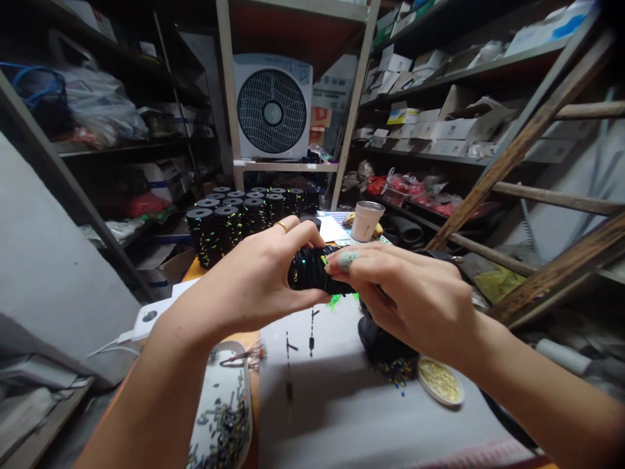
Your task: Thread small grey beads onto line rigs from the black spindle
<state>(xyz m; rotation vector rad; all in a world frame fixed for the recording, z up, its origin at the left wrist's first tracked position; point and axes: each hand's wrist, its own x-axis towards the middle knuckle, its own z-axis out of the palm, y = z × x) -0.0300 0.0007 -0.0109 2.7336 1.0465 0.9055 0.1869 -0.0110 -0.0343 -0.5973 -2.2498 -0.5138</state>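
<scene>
In the middle of the head view, my left hand (266,264) wraps its thumb and fingers round a black ridged line spool (307,269), held on its side above the table. A gold-coloured ring sits on one finger. My right hand (405,280) is closed at the spool's right end, its fingertips pressed near a small yellow-green piece. A greenish wrap (348,260) covers one right finger. What lies under the right fingers is mostly hidden. Below the spool hangs a thin line with a small black weight (311,343), and bright green strands (334,301) show beneath it.
Several upright black spools (227,225) stand at the back left. A white tray (248,397) of small dark parts lies front left, a round dish (459,398) of gold-coloured bits right. A paper cup (367,221), box fan (273,111), shelves and wooden ladder (532,150) stand beyond.
</scene>
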